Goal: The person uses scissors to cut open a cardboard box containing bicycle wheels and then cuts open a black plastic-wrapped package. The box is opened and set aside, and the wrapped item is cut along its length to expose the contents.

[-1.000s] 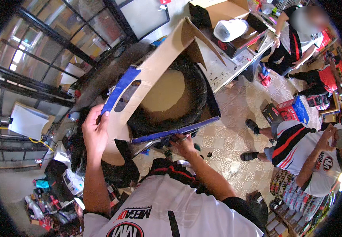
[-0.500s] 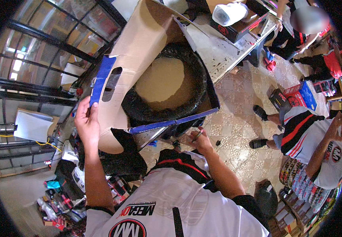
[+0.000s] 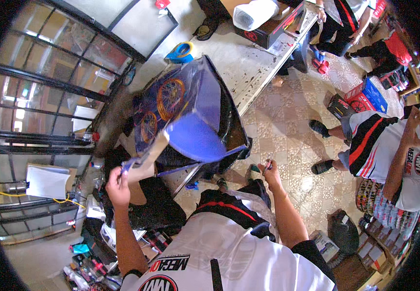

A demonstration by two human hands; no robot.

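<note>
A blue cardboard box [image 3: 202, 94] stands on the table in front of me, its big lid bent over and partly covering the opening. Pictures of orange-rimmed spoked wheels show on the lid's outer face. Inside, a strip of the black plastic-wrapped ring [image 3: 231, 114] is visible along the right; the lid hides the rest. My left hand [image 3: 118, 188] pinches the near left edge of the lid, which is blurred by motion. To the right of the box, over the floor, my right hand [image 3: 272, 175] is closed around a small dark object whose kind I cannot make out.
Behind the box, a roll of blue tape [image 3: 181, 52] rests on the white table [image 3: 256, 68]. Farther back stand an open black box and a white wrapped bundle [image 3: 253, 15]. A co-worker [image 3: 382, 153] stands at the right. Dark window bars line the left.
The lid, upright before with its brown inside showing, has swung down over the box. My left hand has moved down and slightly right; my right hand has moved right, away from the box.
</note>
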